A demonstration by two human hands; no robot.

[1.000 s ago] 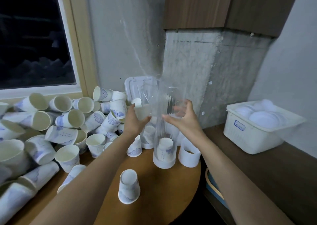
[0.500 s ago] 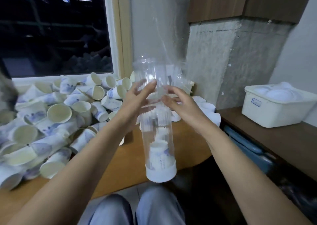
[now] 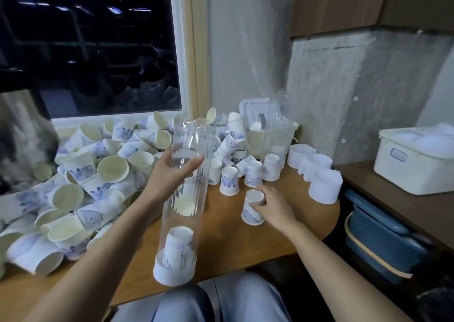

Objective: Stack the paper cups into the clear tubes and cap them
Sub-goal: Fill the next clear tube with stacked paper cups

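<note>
Curling its fingers (image 3: 192,161) round the clear tube (image 3: 180,225), the left hand (image 3: 169,175) is holding it nearly upright at the counter's (image 3: 245,243) near edge, mouth free for loading; just right, the right hand's (image 3: 275,206) fingers are pinching an inverted paper cup (image 3: 250,215), probably next in.

White paper cups (image 3: 253,210) bear blue patterns.

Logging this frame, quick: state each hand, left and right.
Left hand: grips the clear tube.
Right hand: fingers curled round an upside-down paper cup.
</note>
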